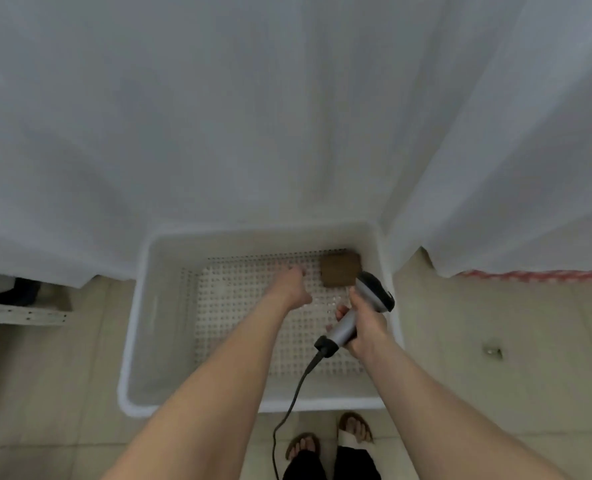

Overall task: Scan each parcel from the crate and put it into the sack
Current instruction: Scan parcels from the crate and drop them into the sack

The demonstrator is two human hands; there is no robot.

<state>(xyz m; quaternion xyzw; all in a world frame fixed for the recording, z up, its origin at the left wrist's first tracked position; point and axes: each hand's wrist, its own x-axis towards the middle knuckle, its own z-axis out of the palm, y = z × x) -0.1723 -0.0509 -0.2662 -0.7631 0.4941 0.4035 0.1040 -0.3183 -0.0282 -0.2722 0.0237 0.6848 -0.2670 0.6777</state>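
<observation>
A white plastic crate (138, 341) with a perforated floor stands on the tiled ground in front of me. One small brown parcel (340, 269) lies in its far right corner. My left hand (291, 284) reaches down into the crate, fingers relaxed and empty, just left of the parcel and apart from it. My right hand (363, 323) grips the handle of a grey and black barcode scanner (367, 303), its head pointing towards the parcel. A black cable (289, 407) hangs from the scanner's handle. A large white sack (512, 150) hangs at the right.
White fabric (183, 116) fills the upper view behind the crate. A metal shelf edge (21, 315) shows at the left. My sandalled feet (329, 441) stand just before the crate. A small object (492, 351) lies on the tiles to the right.
</observation>
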